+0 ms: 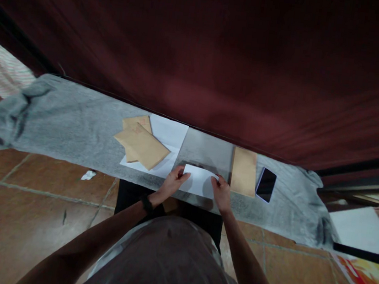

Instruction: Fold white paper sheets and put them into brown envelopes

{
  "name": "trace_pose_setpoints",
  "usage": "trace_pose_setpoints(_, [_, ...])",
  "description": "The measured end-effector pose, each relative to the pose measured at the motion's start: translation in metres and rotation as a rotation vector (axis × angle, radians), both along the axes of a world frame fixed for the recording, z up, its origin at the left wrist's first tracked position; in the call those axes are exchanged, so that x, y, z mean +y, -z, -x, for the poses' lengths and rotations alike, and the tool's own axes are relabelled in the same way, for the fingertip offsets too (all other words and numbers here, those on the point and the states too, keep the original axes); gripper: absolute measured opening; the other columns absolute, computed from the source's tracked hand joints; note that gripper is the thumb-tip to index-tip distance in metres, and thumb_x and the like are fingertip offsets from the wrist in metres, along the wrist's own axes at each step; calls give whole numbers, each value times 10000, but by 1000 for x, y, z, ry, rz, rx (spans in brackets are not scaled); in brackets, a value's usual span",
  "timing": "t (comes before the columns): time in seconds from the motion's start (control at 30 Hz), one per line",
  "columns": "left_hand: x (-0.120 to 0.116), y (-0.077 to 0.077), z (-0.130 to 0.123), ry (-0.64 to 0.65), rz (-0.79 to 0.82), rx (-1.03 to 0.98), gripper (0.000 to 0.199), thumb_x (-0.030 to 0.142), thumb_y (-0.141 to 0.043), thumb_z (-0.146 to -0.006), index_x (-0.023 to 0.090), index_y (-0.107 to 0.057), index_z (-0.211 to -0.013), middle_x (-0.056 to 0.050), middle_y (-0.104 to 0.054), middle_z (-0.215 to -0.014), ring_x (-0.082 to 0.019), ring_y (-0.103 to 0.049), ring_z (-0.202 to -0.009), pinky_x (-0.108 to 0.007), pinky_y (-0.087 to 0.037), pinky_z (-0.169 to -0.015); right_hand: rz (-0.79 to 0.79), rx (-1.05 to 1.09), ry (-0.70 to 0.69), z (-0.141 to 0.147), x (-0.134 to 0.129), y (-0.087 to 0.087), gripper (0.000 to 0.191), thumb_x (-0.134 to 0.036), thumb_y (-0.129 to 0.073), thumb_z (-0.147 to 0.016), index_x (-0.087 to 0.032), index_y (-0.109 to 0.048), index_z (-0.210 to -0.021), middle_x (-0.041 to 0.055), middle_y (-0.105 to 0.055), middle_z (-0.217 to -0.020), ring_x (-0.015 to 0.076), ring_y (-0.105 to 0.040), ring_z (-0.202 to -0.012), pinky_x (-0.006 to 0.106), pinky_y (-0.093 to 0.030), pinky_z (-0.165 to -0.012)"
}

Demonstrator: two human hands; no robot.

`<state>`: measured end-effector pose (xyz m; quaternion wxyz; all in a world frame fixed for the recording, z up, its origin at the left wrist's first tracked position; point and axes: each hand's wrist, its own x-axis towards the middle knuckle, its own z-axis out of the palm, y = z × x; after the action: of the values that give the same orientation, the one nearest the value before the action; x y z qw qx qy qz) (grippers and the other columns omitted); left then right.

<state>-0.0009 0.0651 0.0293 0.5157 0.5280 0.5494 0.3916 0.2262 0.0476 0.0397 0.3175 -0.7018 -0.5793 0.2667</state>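
A small white sheet of paper [199, 182], seemingly folded, is held level at the front of the cloth-covered surface. My left hand [172, 181] pinches its left edge, thumb on top. At the opposite edge my right hand [220, 193] grips it the same way. To the left, several tan envelopes [144, 144] lie fanned over a larger white sheet [167, 129] with crease lines. Right of my right hand rests a tan envelope or stack of them [244, 171]; how many I cannot tell.
A phone [266, 185] with a dark screen lies right of the tan envelopes. Grey cloth [70, 123] covers the long narrow surface. A dark red panel [213, 62] rises along its far edge. A white scrap [88, 175] lies on the tiled floor [38, 215].
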Motion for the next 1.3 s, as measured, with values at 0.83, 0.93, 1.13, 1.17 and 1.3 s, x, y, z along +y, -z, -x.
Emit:
trace_pose_setpoints(0.83, [-3,-12,-11,159,58,842,527,294,-498,-985,216,-453,-1504,-77,-760,-1115,-234,-717,-1029,-315,-523,-895,-267,-629,-188,26,-13,34,479,-257,-424,-1028,-190,-451,-1502,149,-434,-1568,304,-411,-1402,501,-405,-1090])
trace_pose_setpoints(0.93, [-4,-15,-12,170,40,867,498,288,-480,-996,200,-481,-1486,-91,-760,-1127,-234,-717,-1032,-320,-525,-900,-270,-642,-267,32,-22,41,486,-298,-442,-1035,-167,-460,-1503,158,-433,-1573,304,-357,-1458,511,-351,-1149])
trace_pose_setpoints(1.13, [-9,-16,-12,184,-15,934,458,303,-467,-1012,216,-507,-1460,-123,-750,-1124,-265,-732,-955,-363,-550,-817,-236,-661,-237,35,-27,43,506,-331,-435,-1046,-162,-447,-1523,188,-365,-1610,331,-323,-1491,549,-330,-1165])
trace_pose_setpoints(1.17, [-10,-15,-12,182,-50,953,451,295,-459,-1014,216,-508,-1456,-129,-741,-1142,-268,-731,-948,-370,-551,-816,-234,-661,-237,35,-27,43,506,-330,-436,-1047,-162,-446,-1525,189,-357,-1613,333,-320,-1493,551,-329,-1165])
trace_pose_setpoints(1.3, [-14,-10,-18,268,-321,1035,431,190,-409,-1006,165,-540,-1415,-169,-673,-1272,-291,-671,-1113,-430,-512,-965,-240,-672,-238,36,-28,43,520,-319,-434,-1047,-157,-420,-1541,199,-345,-1617,336,-314,-1497,551,-329,-1163])
